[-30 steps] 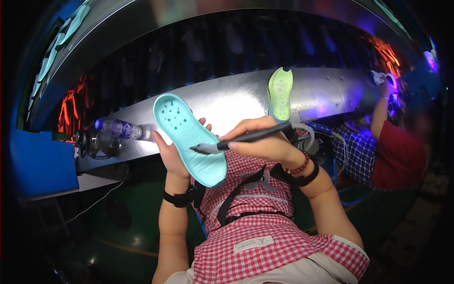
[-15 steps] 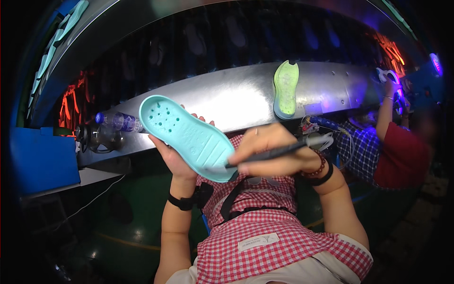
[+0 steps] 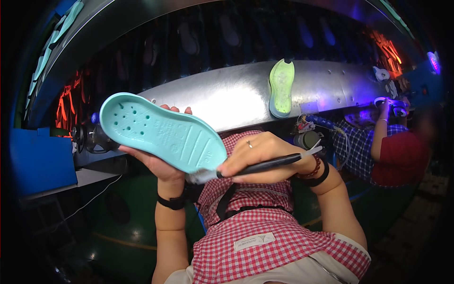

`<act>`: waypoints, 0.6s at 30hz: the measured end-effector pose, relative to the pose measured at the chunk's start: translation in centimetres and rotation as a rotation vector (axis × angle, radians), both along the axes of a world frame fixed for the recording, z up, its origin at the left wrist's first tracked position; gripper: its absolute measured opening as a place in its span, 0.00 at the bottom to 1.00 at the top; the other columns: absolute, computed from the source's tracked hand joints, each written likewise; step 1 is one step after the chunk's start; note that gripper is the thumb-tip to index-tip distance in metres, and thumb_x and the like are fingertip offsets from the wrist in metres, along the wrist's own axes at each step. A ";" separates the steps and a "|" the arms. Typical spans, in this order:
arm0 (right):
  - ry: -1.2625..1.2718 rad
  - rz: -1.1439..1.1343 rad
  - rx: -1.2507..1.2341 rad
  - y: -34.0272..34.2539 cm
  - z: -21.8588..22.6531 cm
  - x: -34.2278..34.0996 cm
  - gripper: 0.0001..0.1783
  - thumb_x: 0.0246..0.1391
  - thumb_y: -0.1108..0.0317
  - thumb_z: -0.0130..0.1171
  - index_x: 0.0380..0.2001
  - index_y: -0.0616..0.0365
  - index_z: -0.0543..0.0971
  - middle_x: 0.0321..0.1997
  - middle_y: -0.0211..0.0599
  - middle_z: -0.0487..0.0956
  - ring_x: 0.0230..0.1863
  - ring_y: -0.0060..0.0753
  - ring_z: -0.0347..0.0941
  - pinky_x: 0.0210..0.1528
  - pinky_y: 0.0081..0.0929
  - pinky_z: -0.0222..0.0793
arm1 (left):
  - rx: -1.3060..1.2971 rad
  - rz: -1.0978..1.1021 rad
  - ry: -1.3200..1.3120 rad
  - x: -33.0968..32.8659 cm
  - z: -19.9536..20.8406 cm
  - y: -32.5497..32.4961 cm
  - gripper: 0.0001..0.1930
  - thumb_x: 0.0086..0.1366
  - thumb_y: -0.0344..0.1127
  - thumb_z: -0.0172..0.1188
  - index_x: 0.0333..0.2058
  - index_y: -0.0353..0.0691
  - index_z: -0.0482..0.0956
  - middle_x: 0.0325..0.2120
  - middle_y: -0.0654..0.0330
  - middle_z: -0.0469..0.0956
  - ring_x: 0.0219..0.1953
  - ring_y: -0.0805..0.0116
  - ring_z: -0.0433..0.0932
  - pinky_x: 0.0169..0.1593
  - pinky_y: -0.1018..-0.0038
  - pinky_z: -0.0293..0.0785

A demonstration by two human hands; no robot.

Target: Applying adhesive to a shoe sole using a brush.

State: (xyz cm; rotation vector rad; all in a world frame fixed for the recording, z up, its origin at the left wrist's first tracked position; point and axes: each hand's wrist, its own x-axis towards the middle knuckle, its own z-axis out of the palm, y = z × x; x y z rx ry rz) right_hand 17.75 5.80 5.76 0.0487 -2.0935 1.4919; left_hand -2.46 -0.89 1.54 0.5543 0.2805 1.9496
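Note:
A turquoise shoe sole (image 3: 163,132) with small holes at its front and raised bars toward the heel lies tilted across my left hand (image 3: 163,163). Its fingertips show over the far edge, and the thumb rests along the near side. My right hand (image 3: 262,156) is closed round a brush (image 3: 269,164) with a black handle and pale bristles. Those bristles lie at the sole's near edge by the heel, slightly blurred. A thin clear tube runs off the handle's back end.
On the metal bench (image 3: 227,104) stands a yellow-green sole (image 3: 282,90). A dark clear jug (image 3: 97,139) and a blue box (image 3: 42,156) are at the left. A co-worker in a red sleeve (image 3: 399,156) works at the right, beside a small green container (image 3: 307,140).
The turquoise sole has shifted left and turned flatter. The brush has moved from the heel's inner face to its near edge. At right, the co-worker's hand has come lower.

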 end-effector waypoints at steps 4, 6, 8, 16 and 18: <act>-0.063 -0.110 -0.443 0.8 -0.6 1.2 0.13 0.45 0.75 0.61 0.38 0.62 0.79 0.35 0.41 0.80 0.34 0.25 0.77 0.37 0.21 0.73 | -0.200 0.151 0.105 0.0 0.8 -0.4 0.50 0.48 0.79 0.29 0.59 0.44 0.53 0.49 0.53 0.64 0.53 0.57 0.65 0.60 0.50 0.55; -0.254 -0.166 -0.437 1.3 -0.8 1.0 0.14 0.45 0.75 0.61 0.39 0.62 0.79 0.36 0.41 0.80 0.36 0.26 0.76 0.39 0.20 0.72 | -0.190 0.112 0.047 0.1 1.0 -0.2 0.50 0.49 0.79 0.30 0.59 0.44 0.53 0.49 0.53 0.64 0.52 0.57 0.65 0.60 0.50 0.55; -0.282 -0.019 -0.323 0.4 -0.2 0.6 0.13 0.40 0.79 0.63 0.34 0.64 0.80 0.37 0.45 0.80 0.42 0.36 0.76 0.47 0.29 0.71 | -0.097 0.057 0.052 -0.3 0.8 0.0 0.49 0.49 0.79 0.31 0.59 0.44 0.53 0.49 0.53 0.64 0.52 0.57 0.65 0.60 0.49 0.55; 0.117 -0.002 -0.946 0.2 -3.7 -0.7 0.10 0.48 0.77 0.57 0.37 0.68 0.76 0.41 0.48 0.77 0.42 0.33 0.75 0.48 0.27 0.71 | -0.075 0.013 -0.047 0.6 3.1 -0.1 0.40 0.58 0.69 0.35 0.59 0.43 0.56 0.53 0.52 0.64 0.55 0.54 0.64 0.61 0.46 0.49; 0.167 -0.002 -1.199 -0.3 -3.3 -1.1 0.10 0.50 0.77 0.55 0.37 0.68 0.75 0.41 0.48 0.77 0.43 0.33 0.75 0.51 0.29 0.70 | -0.147 -0.070 0.159 1.8 3.2 -1.0 0.34 0.63 0.62 0.34 0.60 0.44 0.55 0.56 0.52 0.61 0.57 0.53 0.62 0.60 0.42 0.47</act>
